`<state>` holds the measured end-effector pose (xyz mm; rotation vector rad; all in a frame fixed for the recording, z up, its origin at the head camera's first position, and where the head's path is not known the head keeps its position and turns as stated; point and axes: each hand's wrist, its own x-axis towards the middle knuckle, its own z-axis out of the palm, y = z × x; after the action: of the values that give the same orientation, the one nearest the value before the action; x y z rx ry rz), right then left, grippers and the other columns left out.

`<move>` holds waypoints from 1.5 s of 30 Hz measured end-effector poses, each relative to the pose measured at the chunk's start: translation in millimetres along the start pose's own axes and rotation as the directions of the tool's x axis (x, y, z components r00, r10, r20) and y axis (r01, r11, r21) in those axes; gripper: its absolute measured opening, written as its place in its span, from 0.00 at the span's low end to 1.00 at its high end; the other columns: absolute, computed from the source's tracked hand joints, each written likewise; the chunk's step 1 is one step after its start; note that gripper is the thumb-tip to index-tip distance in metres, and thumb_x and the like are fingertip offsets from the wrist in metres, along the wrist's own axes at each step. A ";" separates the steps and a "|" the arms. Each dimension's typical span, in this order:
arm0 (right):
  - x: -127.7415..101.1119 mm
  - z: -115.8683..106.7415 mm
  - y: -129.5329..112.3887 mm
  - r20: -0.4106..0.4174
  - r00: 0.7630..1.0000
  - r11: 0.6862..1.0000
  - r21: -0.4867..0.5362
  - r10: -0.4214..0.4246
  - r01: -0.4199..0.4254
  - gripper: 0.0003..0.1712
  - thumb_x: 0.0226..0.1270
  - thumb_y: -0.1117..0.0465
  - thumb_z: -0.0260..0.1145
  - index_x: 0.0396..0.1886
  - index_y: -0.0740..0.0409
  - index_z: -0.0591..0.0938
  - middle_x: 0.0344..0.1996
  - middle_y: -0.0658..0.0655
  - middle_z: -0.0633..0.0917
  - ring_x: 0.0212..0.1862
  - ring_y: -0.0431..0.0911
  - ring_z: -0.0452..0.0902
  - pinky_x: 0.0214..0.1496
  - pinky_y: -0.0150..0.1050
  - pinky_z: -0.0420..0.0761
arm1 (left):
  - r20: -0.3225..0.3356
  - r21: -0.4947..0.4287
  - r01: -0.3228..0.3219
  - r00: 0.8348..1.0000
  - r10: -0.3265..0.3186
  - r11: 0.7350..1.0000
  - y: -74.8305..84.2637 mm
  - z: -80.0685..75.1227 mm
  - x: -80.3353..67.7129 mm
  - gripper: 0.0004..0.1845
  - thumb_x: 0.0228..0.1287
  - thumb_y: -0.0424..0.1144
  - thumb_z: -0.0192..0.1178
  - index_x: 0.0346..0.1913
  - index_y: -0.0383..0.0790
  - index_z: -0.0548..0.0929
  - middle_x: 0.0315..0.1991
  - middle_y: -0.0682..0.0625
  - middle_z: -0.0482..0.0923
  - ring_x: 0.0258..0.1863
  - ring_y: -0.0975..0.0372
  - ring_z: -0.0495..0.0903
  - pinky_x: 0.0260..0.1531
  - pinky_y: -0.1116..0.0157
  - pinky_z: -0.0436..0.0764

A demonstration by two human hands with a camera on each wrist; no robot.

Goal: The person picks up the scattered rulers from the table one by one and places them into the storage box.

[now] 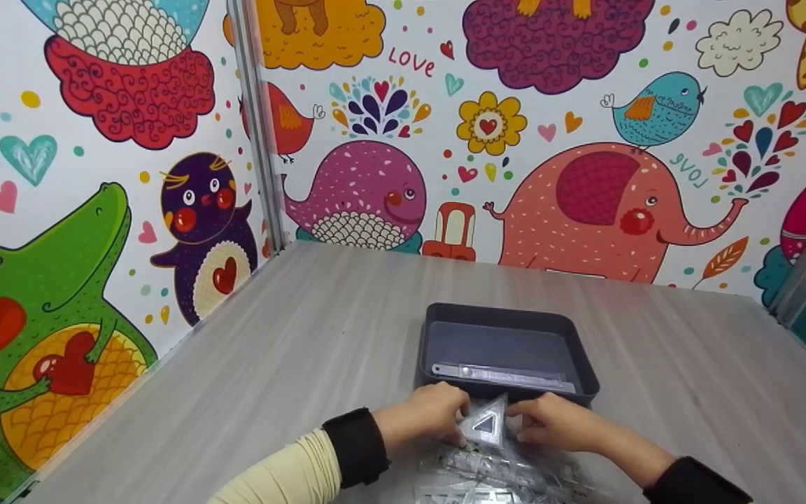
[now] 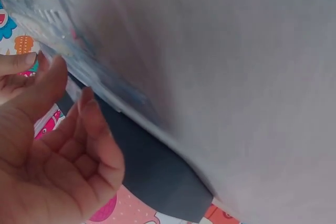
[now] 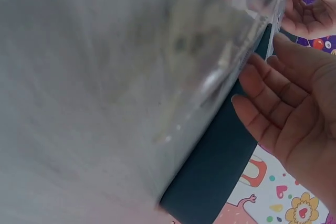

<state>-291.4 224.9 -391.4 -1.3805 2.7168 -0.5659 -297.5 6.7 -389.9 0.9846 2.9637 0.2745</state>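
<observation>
A clear triangular set square [image 1: 488,424] with a triangular cut-out stands between both hands, just in front of a dark grey tray [image 1: 588,364]. My left hand [image 1: 429,414] pinches its left side, thumb and fingertips curled in; the left wrist view shows these fingers [image 2: 100,140] close up. At its right edge, my right hand [image 1: 558,423] holds on with thumb and bent fingers; its other fingers [image 3: 262,95] are loosely curled in the right wrist view. A clear ruler [image 1: 515,376] lies in the tray along the near wall. Exact contact points are partly hidden.
Below the hands lie crumpled clear plastic packets [image 1: 490,467] with flat pieces inside, blurred in the wrist views. The wood-grain table [image 1: 333,336] meets cartoon-printed walls [image 1: 445,105] at the back and left. A metal post [image 1: 257,126] stands at the back left corner.
</observation>
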 end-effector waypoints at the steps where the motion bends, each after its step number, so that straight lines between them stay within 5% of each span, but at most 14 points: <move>1: -1.4 -0.7 0.1 -0.005 1.000 1.000 0.026 0.001 -0.001 0.14 0.49 0.67 0.58 0.38 0.65 0.76 0.18 0.45 0.77 0.20 0.29 0.67 0.23 0.25 0.69 | 0.001 -0.006 -0.002 1.000 0.002 1.000 -0.7 -0.1 0.1 0.18 0.28 0.46 0.68 0.29 0.47 0.78 0.24 0.56 0.75 0.26 0.63 0.74 0.23 0.69 0.69; 9: -10.4 -2.2 1.1 -0.033 0.999 0.998 0.061 0.029 -0.027 0.10 0.53 0.69 0.53 0.36 0.65 0.76 0.19 0.49 0.79 0.19 0.29 0.68 0.23 0.26 0.70 | 0.005 -0.028 -0.036 0.999 0.036 0.999 -2.0 1.8 -1.5 0.11 0.27 0.43 0.68 0.15 0.47 0.75 0.14 0.60 0.70 0.15 0.68 0.67 0.15 0.72 0.64; 21: -13.6 -0.7 3.1 -0.030 0.999 1.000 -0.001 -0.015 0.015 0.08 0.52 0.65 0.58 0.32 0.62 0.78 0.24 0.49 0.80 0.25 0.30 0.70 0.25 0.26 0.71 | -0.026 -0.063 -0.045 0.999 0.044 0.997 -3.9 -3.0 0.1 0.11 0.30 0.42 0.68 0.16 0.47 0.74 0.14 0.60 0.68 0.15 0.68 0.66 0.15 0.72 0.63; 31: -14.1 1.2 3.4 -0.041 0.999 1.000 -0.015 -0.015 0.014 0.07 0.52 0.64 0.58 0.31 0.61 0.78 0.22 0.46 0.79 0.24 0.29 0.68 0.25 0.25 0.70 | -0.114 -0.156 -0.061 0.993 0.043 0.986 -12.2 -27.7 15.2 0.09 0.37 0.42 0.65 0.20 0.45 0.75 0.17 0.58 0.70 0.18 0.68 0.67 0.19 0.74 0.66; 36: -15.4 0.9 2.7 -0.055 0.998 0.999 -0.019 -0.044 0.043 0.07 0.51 0.65 0.59 0.31 0.61 0.78 0.22 0.47 0.79 0.24 0.29 0.68 0.24 0.24 0.69 | -0.175 -0.213 -0.018 0.984 -0.020 0.977 -20.7 -38.4 33.1 0.07 0.39 0.40 0.64 0.22 0.44 0.77 0.19 0.57 0.72 0.20 0.67 0.69 0.21 0.73 0.67; 41: -15.2 1.2 2.9 -0.046 0.998 0.999 0.000 -0.043 0.043 0.07 0.52 0.65 0.58 0.31 0.62 0.78 0.21 0.47 0.79 0.23 0.29 0.68 0.24 0.23 0.69 | -0.181 -0.344 0.030 0.979 -0.098 0.938 -30.3 -38.1 51.6 0.06 0.41 0.37 0.64 0.23 0.40 0.77 0.20 0.54 0.74 0.20 0.65 0.71 0.20 0.72 0.69; 45: -14.8 1.2 2.9 -0.030 0.999 0.999 0.018 -0.027 0.028 0.07 0.52 0.65 0.58 0.32 0.62 0.78 0.21 0.47 0.79 0.24 0.29 0.68 0.24 0.24 0.70 | -0.172 -0.348 0.081 0.974 -0.148 0.934 -34.9 -38.7 63.3 0.07 0.41 0.36 0.64 0.24 0.37 0.78 0.21 0.52 0.75 0.22 0.63 0.72 0.23 0.71 0.70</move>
<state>-284.4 237.8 -395.4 -1.4184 2.7124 -0.6167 -371.4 10.5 -354.6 0.7776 2.9753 0.8926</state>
